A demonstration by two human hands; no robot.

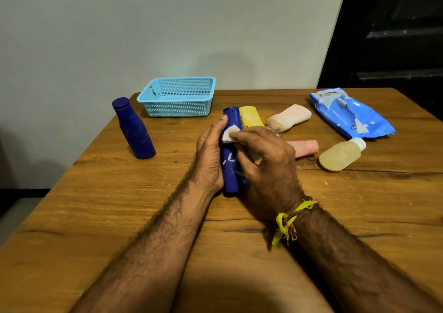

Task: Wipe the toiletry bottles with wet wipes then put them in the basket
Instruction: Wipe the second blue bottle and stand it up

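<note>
The dark blue bottle (230, 159) being cleaned stands upright near the middle of the wooden bench (119, 216), its base on the wood and its cap end pointing away from the person. The left hand (209, 154) wraps the bottle's left side, fingers curled round it and the thumb up near the neck. The right hand (266, 159) comes across from the other side, its fingers bent over a white wet wipe (229, 135) and pressing it against the upper part of the bottle; a ring shows on one finger, and a yellow thread band (287, 221) is tied round that wrist. Just behind the held bottle lies a yellow bottle (251, 119), and beside that a pale pink and cream bottle (290, 118) on its side. A pink bottle (305, 147) lies partly hidden behind the right hand, with a clear yellowish bottle (341, 155) on its side just to its right. Farther back on the right lies the blue wet wipes pack (352, 113), its flap lifted. On the left a second dark blue bottle (134, 129) stands by itself, and behind it, near the wall (119, 37), sits the light blue mesh basket (178, 109), with nothing visible inside.
</note>
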